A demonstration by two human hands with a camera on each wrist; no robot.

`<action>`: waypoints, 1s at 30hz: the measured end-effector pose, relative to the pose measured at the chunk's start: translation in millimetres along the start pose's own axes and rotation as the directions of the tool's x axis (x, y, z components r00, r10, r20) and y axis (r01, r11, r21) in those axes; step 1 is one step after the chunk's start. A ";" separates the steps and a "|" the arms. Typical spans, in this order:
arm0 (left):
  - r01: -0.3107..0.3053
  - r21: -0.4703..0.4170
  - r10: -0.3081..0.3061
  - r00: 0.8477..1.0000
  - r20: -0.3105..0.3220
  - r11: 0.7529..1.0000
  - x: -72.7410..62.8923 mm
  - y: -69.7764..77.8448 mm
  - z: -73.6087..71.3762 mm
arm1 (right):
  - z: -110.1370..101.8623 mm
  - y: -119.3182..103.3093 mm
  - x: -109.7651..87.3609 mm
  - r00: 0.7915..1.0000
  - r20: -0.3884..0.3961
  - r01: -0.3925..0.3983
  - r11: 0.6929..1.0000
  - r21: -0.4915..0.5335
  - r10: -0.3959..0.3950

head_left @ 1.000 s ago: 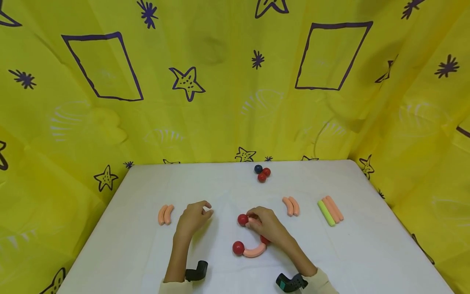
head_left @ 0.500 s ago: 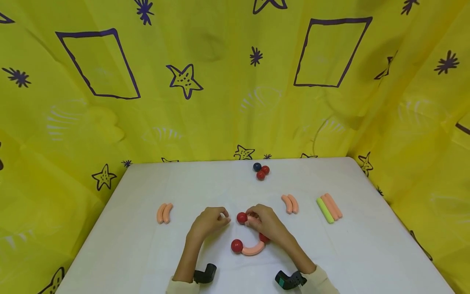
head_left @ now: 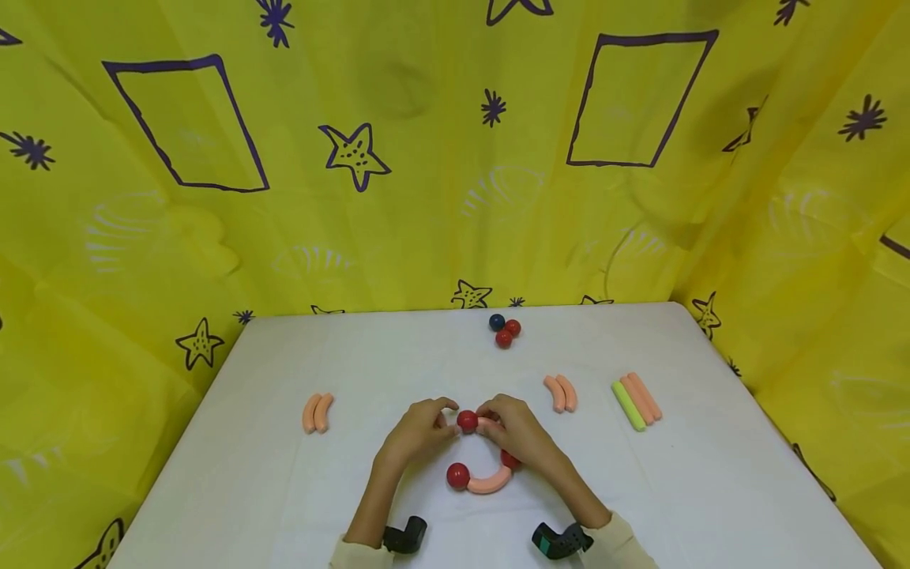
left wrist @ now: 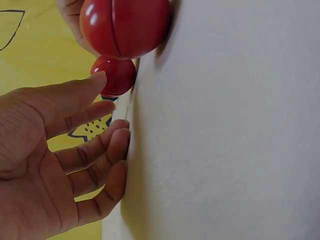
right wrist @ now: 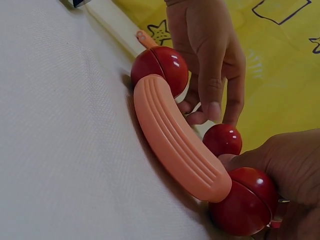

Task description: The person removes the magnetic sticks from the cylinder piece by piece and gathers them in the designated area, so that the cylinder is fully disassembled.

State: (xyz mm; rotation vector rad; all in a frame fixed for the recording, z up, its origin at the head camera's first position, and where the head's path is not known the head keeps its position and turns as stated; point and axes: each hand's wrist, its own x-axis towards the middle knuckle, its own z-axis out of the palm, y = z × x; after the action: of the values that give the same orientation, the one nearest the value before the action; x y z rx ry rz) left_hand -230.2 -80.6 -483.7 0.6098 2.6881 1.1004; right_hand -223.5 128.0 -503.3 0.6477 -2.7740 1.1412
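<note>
A red ball forms the far end of a chain of balls and curved pink rods on the white table. My right hand pinches the curved pink rod beside that ball, hiding most of it. My left hand is at the ball's left side, thumb and index finger apart around it, fingers loosely bent. In the left wrist view, the thumb tip overlaps the ball. Nearer me, another curved pink rod joins a red ball to a second red ball below my right hand.
Two curved pink rods lie at the left and two more at the right. Beyond those are straight pink rods with a green rod. Red balls and a dark blue ball sit at the back, before a yellow curtain.
My left hand has moved right across the table to the far red ball. The right hand has kept its hold on the curved rod; the view has shifted slightly.
</note>
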 end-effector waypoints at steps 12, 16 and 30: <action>-0.013 0.015 0.013 0.999 -0.032 1.000 2.8 3.0 5.5 | -0.5 -2.7 1.5 1.000 -0.002 -0.006 1.000 -0.021 0.006; -0.014 0.019 0.015 0.999 -0.034 1.000 1.9 3.4 5.7 | -0.6 -3.7 0.7 1.000 0.003 -0.009 1.000 -0.019 0.009; 0.013 -0.033 -0.015 0.998 -0.067 0.999 0.7 7.0 12.3 | 2.1 -2.4 -0.6 1.000 0.009 0.016 1.000 -0.018 -0.016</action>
State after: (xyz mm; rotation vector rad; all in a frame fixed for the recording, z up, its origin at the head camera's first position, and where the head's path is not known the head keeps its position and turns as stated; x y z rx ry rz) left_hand -224.9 -68.0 -487.6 0.5571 2.7211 1.1791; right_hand -221.8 125.2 -503.4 0.6736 -2.7774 1.1115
